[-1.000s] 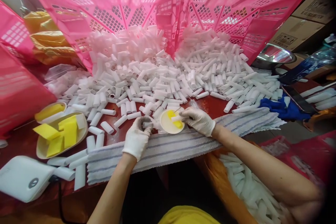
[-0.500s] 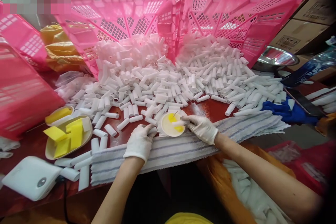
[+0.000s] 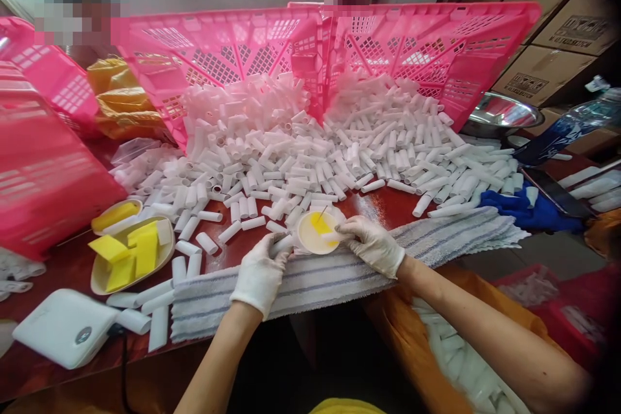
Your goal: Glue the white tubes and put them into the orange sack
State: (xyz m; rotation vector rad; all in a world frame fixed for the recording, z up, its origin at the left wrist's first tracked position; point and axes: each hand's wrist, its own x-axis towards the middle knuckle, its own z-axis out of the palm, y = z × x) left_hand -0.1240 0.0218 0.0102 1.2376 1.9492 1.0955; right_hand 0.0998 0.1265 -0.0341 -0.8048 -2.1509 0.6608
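Note:
My left hand, in a white glove, is closed around a short white tube just left of a small round cream dish. A yellow piece of sponge lies in the dish, with a thin pin-like stick standing up from it. My gloved right hand pinches another white tube, whose far end reaches over the dish's right side. Under both hands runs a grey-striped towel. Behind them lies a big heap of loose white tubes.
Pink plastic crates stand tipped behind the heap. To the left are an oval dish of yellow sponge pieces and a white device with a cable. A bottle, blue cloth and metal bowl sit at right.
My left hand has lifted slightly, so its tube shows more clearly beside the dish. The right hand's tube end has shifted a little lower over the dish. The whole view has tilted slightly.

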